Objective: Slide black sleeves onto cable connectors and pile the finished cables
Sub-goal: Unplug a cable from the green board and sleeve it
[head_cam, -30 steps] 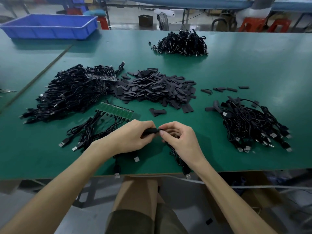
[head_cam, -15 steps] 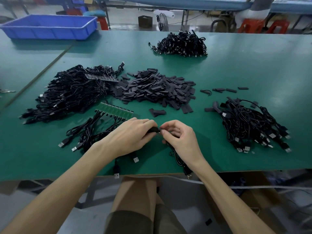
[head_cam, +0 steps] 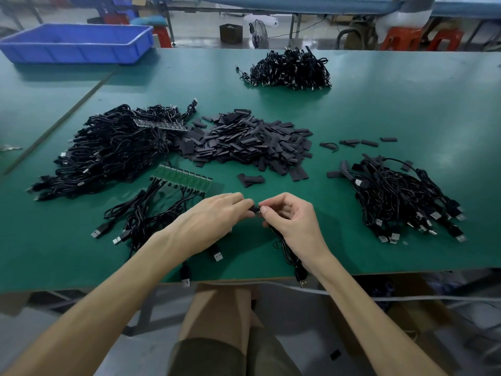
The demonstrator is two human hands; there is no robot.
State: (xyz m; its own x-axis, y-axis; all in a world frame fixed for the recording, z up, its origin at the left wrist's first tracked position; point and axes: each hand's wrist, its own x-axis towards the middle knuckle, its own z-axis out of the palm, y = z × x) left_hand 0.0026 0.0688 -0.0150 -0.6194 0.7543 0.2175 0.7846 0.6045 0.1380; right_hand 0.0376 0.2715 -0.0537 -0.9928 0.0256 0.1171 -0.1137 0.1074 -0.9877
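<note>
Spreading before me is a green table (head_cam: 406, 109), with a blue bin (head_cam: 78, 43) at far left and red stools (head_cam: 401, 38) behind it. Three cable heaps lie on it: the big left heap (head_cam: 108, 153), the right heap (head_cam: 401, 199) and the far heap (head_cam: 290, 69). One sleeve pile (head_cam: 244, 142) sits mid-table, just beyond the hands, with a few strays (head_cam: 357, 142) to its right. One green board (head_cam: 181, 180) trailing cables lies beside the left hand (head_cam: 214, 221), which pinches a sleeve (head_cam: 253, 209). The right hand (head_cam: 292, 221) pinches the cable (head_cam: 287, 251) end meeting it, near the front edge.
</note>
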